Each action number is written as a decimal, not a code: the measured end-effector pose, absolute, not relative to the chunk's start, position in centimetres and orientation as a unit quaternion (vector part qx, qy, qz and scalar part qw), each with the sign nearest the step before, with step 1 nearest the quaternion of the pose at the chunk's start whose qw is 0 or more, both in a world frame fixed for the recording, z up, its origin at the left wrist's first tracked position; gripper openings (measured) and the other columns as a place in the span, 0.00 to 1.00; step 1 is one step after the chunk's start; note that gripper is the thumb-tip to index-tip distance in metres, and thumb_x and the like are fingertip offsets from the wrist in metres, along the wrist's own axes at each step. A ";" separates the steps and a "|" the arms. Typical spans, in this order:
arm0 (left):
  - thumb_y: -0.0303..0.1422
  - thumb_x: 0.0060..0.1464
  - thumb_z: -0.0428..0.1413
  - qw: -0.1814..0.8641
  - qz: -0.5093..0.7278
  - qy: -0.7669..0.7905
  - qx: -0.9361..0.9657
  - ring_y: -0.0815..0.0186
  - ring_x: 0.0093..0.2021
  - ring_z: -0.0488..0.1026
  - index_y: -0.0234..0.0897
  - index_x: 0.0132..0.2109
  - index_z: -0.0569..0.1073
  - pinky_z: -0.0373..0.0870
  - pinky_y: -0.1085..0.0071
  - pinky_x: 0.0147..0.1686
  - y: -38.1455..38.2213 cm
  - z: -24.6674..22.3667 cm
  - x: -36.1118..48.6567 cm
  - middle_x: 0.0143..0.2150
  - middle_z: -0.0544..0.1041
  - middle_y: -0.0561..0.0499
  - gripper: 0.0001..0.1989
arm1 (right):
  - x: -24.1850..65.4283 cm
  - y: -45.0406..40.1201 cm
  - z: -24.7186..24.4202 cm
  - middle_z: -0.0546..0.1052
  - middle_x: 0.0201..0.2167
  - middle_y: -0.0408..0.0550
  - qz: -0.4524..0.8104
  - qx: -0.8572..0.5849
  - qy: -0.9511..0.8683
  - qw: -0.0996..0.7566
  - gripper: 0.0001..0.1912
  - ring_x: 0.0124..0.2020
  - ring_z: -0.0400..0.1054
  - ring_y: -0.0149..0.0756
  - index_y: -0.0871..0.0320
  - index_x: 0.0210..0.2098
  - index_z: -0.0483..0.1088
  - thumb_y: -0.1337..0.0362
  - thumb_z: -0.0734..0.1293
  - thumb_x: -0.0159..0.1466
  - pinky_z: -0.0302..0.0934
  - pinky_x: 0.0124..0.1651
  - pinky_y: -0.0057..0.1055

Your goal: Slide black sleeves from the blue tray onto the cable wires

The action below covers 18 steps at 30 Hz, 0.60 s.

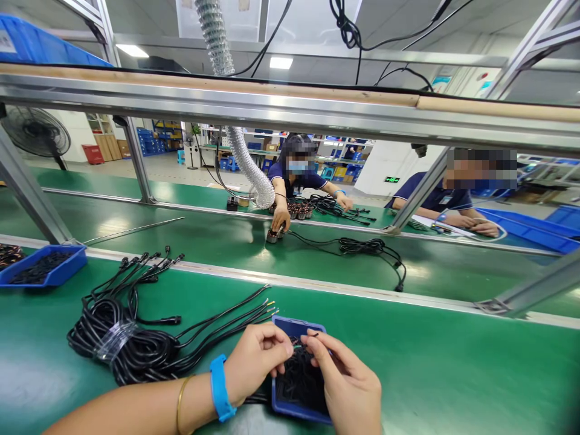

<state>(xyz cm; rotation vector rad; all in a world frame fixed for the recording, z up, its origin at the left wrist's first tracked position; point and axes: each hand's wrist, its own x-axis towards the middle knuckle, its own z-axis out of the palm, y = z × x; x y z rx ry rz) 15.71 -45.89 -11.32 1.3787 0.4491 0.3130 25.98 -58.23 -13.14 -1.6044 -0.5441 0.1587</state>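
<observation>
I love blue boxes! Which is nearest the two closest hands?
The front-centre blue box, beneath left hand and right hand; the other blue boxes sit farther away.

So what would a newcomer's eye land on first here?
Probably the silvery hose hanging at upper centre. Nearer, a big coil of black cable lies at left. At bottom centre, the left hand and right hand are close together above a blue tray of dark bits.

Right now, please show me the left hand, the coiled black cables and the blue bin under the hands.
Left hand (pixel 252 357), head view: back of the hand.
Coiled black cables (pixel 145 345), head view: middle of the coil.
Blue bin (pixel 292 328), head view: inside of the far wall.
</observation>
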 end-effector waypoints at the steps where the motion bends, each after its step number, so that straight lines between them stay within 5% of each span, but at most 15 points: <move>1: 0.44 0.44 0.62 0.736 0.141 0.205 0.630 0.71 0.22 0.65 0.33 0.29 0.71 0.60 0.75 0.22 -45.9 -11.3 15.7 0.22 0.67 0.55 0.17 | 26.0 -58.2 -13.1 0.83 0.31 0.52 0.066 -0.708 -0.238 0.662 0.15 0.25 0.75 0.39 0.55 0.30 0.83 0.51 0.75 0.51 0.74 0.30 0.31; 18: 0.40 0.44 0.59 0.718 0.135 0.196 0.654 0.72 0.21 0.63 0.34 0.26 0.69 0.57 0.75 0.21 -46.1 -11.1 15.6 0.23 0.65 0.55 0.13 | 25.7 -58.0 -13.4 0.82 0.30 0.51 0.029 -0.698 -0.276 0.660 0.14 0.28 0.76 0.40 0.56 0.29 0.82 0.51 0.74 0.54 0.73 0.33 0.31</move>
